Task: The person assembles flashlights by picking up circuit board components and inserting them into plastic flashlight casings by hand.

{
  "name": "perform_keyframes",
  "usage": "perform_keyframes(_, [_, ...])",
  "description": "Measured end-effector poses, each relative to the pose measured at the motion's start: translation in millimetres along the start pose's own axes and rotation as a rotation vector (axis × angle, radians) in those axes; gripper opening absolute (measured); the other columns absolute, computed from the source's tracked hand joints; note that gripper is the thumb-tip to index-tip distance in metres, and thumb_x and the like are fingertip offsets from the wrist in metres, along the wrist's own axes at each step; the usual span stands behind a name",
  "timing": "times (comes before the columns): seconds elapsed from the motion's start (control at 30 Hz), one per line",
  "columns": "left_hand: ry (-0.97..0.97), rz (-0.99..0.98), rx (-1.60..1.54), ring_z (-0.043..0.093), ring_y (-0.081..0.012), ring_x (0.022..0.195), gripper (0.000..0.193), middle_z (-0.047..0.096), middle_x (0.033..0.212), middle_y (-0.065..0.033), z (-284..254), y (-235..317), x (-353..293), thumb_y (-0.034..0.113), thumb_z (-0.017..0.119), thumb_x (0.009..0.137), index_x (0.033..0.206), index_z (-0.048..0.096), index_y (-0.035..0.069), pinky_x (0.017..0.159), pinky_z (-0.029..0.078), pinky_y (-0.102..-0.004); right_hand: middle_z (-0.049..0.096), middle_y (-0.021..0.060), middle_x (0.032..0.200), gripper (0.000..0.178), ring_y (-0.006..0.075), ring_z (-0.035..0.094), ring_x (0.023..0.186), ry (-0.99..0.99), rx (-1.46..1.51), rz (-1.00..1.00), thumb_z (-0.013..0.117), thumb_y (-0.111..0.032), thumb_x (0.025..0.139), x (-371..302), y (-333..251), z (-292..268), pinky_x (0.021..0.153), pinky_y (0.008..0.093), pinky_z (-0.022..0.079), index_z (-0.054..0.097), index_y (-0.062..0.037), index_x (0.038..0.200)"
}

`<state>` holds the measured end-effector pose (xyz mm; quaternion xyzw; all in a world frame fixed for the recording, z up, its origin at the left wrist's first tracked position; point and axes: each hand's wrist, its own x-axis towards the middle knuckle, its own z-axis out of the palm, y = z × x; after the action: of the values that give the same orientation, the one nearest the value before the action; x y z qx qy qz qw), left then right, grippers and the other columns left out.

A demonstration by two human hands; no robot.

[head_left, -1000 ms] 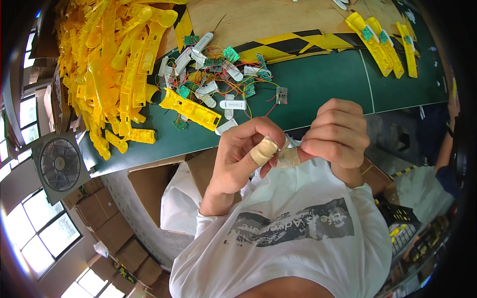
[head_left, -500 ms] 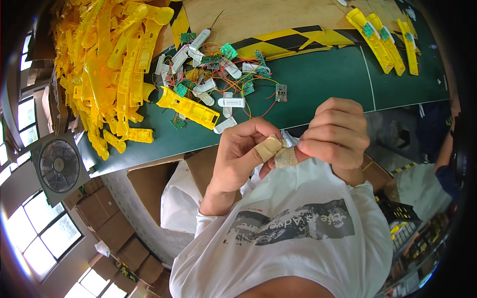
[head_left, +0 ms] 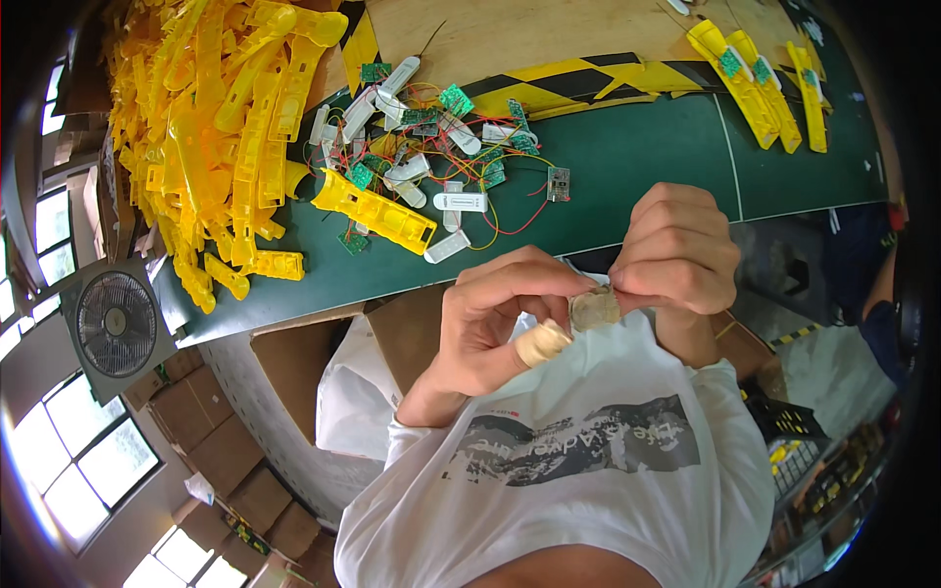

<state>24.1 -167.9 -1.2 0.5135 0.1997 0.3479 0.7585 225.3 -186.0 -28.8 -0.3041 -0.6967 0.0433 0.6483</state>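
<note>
Head view: left of the lone yellow shell [head_left: 375,211], the heap of yellow shells [head_left: 216,127] looks unworked; just behind and right of it, the tangle of boards and white cases [head_left: 459,134] lies loose, seemingly still to be dealt with. Nearer the person and right of that lone shell, the left hand [head_left: 470,333] wears a thumb wrap [head_left: 542,344], apparently complete; its index finger reaches the tan tape piece [head_left: 594,309], the thumb apart, and whether they grip anything I cannot tell. That piece, right of and nearer than the shell, runs short and roughly sideways, its left end toward the left thumb; whether it is finished or sits round a right-hand finger is unclear. The right hand [head_left: 681,250] is curled, fingertips bunched at its right end, their hold hidden. Far right of the shell, three yellow shells [head_left: 774,113] carry green boards, so presumably are further along.
</note>
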Motion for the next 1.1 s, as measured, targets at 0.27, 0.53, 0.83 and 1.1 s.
perform_keyframes(0.27, [-0.067,0.179,0.376,0.067,-0.0191,0.074,0.025,0.071,0.089,-0.0141,1.5,-6.0,1.1,0.001,0.081,0.075,0.098,0.073,-0.003,0.067,0.054,-0.0293,0.055,0.0036,0.054,0.036,0.0127,0.049,0.047,0.284,0.767,0.594,0.087,-0.015,0.074,-39.5,-12.4,43.7,0.044,0.0264,0.037,0.054,-0.0028,0.065])
perform_keyframes(0.53, [0.248,-0.068,-0.052,0.064,-0.0104,0.069,0.022,0.071,0.083,-0.0083,22.8,-52.8,-29.1,0.01,0.067,0.094,0.113,0.07,-0.001,0.062,0.051,-0.0249,0.052,0.0025,0.055,0.033,0.0102,0.043,0.049,0.49,0.899,0.805,0.081,-0.01,0.081,-72.7,-21.4,64.5,0.047,0.0268,0.035,0.051,-0.004,0.068])
perform_keyframes(0.83, [0.404,0.16,0.694,0.064,-0.013,0.07,0.05,0.068,0.083,-0.0084,-16.0,-42.4,-38.4,0.008,0.058,0.097,0.143,0.042,0.001,0.066,0.052,-0.0249,0.059,0.0021,0.06,0.026,0.0082,0.051,0.051,-0.007,0.14,0.586,0.083,-0.011,0.077,-37.9,9.8,25.6,0.048,0.0244,0.038,0.059,-0.0033,0.07])
perform_keyframes(1.1, [0.992,-0.177,1.018,0.061,-0.0169,0.061,0.051,0.068,0.081,-0.0117,-85.5,-19.2,-52.5,0.02,0.064,0.094,0.135,0.041,0.002,0.056,0.047,-0.0304,0.067,0.0092,0.102,0.025,0.0279,0.064,0.09,-0.559,-0.387,0.512,0.067,-0.012,0.085,75.0,80.0,62.6,0.079,0.0374,0.053,0.067,-0.0048,0.11])
